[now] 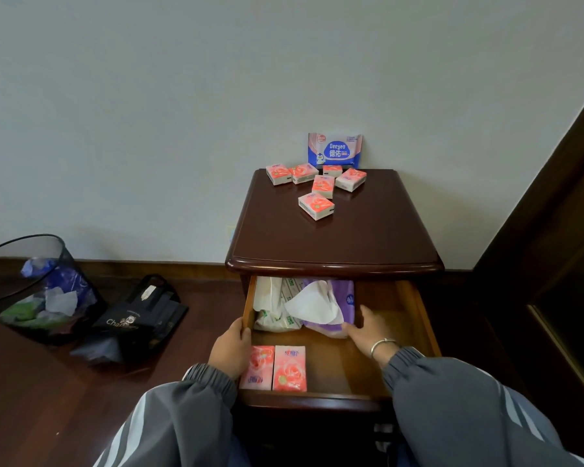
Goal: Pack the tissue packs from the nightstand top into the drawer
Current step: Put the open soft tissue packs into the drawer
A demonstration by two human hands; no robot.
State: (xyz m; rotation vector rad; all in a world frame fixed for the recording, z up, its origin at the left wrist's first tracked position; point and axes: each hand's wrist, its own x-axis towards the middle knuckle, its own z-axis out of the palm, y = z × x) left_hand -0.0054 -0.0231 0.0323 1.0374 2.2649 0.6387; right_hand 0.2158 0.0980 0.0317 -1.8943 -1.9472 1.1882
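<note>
Now, six tissue packs (pixel 316 205) atop nightstand (pixel 334 244), two in drawer (pixel 346 365) — left fingers (pixel 244 327) clamped on it, right fingers (pixel 350 330) apart

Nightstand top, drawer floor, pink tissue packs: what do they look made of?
The nightstand top looks like dark wood under glossy lacquer: it mirrors the packs standing on it. The drawer floor looks like lighter, duller wood with faint grain. The pink tissue packs seem wrapped in thin printed plastic film, judging by their sheen; the contents are hidden.

Dark nightstand top (pixel 334 237): six pink tissue packs (pixel 316 206), blue wipes pack (pixel 334 150) at back | open drawer (pixel 415 308): two pink packs (pixel 273 368) in front.
</note>
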